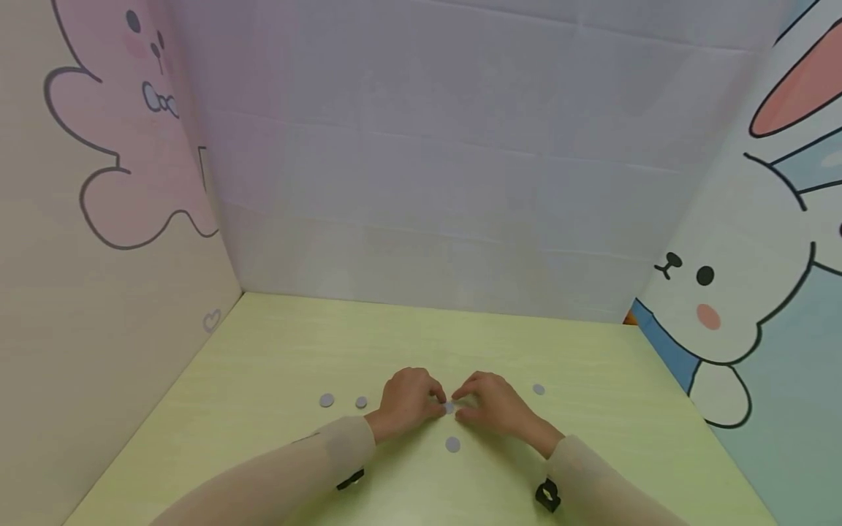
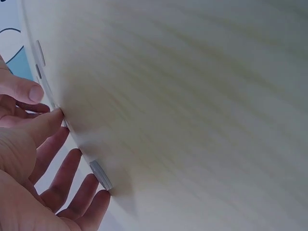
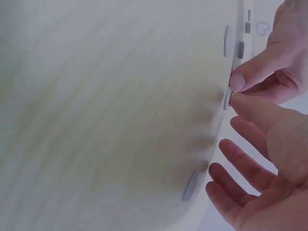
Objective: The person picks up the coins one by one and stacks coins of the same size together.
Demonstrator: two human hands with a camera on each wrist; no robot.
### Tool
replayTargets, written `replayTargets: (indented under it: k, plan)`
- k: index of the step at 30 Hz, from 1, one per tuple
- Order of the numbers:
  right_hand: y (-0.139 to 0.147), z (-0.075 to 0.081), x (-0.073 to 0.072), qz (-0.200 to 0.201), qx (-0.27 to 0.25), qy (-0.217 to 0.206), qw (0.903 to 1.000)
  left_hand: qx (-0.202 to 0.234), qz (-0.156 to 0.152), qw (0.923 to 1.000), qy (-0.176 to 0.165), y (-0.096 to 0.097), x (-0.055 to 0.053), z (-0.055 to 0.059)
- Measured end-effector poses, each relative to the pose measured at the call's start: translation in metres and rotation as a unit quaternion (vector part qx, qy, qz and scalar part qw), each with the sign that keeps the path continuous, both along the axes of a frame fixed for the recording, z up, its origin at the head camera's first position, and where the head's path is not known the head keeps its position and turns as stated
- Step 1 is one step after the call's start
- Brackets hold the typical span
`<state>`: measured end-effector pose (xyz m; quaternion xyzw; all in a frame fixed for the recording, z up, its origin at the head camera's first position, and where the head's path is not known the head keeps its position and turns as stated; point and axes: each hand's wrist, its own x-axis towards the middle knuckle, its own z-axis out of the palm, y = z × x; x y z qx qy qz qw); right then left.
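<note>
A small grey disc [image 1: 449, 407], coin-like, lies on the table between both hands. My left hand [image 1: 409, 398] pinches its left edge with thumb and index finger. From the other side my right hand [image 1: 495, 403] reaches in, its thumb tip right at the disc [image 3: 227, 98] and its fingers spread and loosely bent. Another grey disc [image 1: 452, 444] lies nearer to me. Left of the left hand sit a thicker, layered-looking disc [image 1: 361, 402] and a further disc [image 1: 327, 399]. One more disc [image 1: 539, 389] lies to the right of the right hand.
The pale yellow table [image 1: 276, 351] meets a plain whitish back wall [image 1: 427, 183]. Side panels with a pink cartoon animal [image 1: 145, 175] and a white rabbit [image 1: 743, 292] flank it. Dark straps show under both sleeves.
</note>
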<state>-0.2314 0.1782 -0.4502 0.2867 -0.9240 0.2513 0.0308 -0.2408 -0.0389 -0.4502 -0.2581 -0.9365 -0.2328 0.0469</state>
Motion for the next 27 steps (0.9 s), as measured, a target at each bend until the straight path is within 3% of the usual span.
replayTargets:
  k: [7, 17, 27]
  plan:
    - [0.015, 0.006, 0.013, -0.006, -0.002, 0.006, 1.0000, -0.002, 0.006, 1.0000, -0.002, 0.000, 0.000, 0.000]
    - [0.007, -0.001, 0.042, 0.027, 0.007, 0.006, 0.9996, -0.005, 0.009, 0.9999, -0.005, 0.000, 0.000, 0.001]
    - [0.000, 0.000, 0.051, 0.029, 0.019, 0.009, 0.9994, 0.001, 0.007, 0.9999, -0.011, -0.001, 0.002, 0.003]
